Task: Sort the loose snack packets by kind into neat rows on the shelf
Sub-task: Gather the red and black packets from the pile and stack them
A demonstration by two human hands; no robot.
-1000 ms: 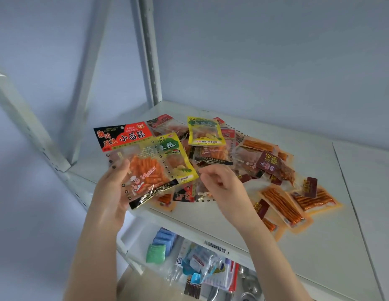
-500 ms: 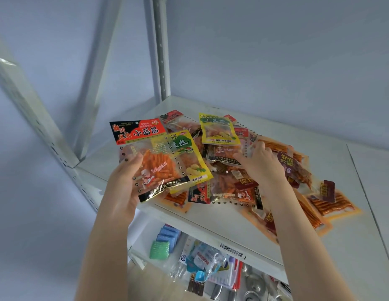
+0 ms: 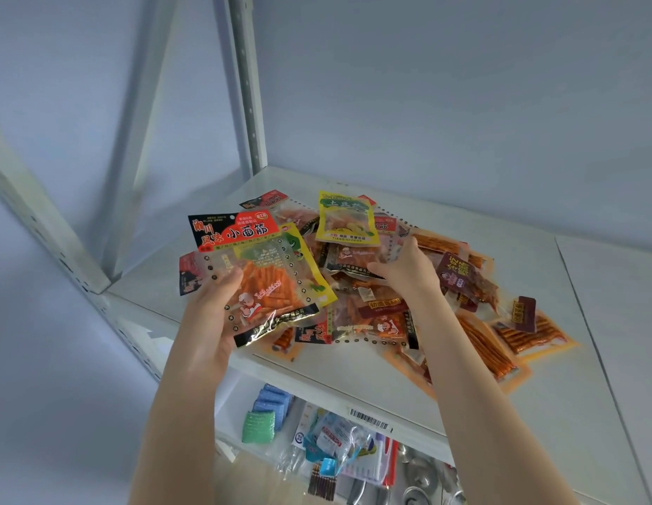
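Right hand [image 3: 412, 275] moved forward into snack-packet pile [image 3: 371, 322], frame centre, grip hidden; left hand [image 3: 207, 322] thumb-pinches fanned packets [image 3: 269, 286] clear of pile, likely for sorting.

On the red packet [image 3: 240, 233] in the left hand [image 3: 207, 322] I read 小面筋 in white on the red band, with 南川风味 in yellow on black to its left. The yellow packet [image 3: 346, 220] just beyond the right hand [image 3: 408, 275] shows green characters I take for 土豆丝, and TIANQINFOODS along its bottom edge. A barcode label [image 3: 368, 419] sits on the front lip of the shelf [image 3: 335, 366] under the right forearm, but I can't read its digits.
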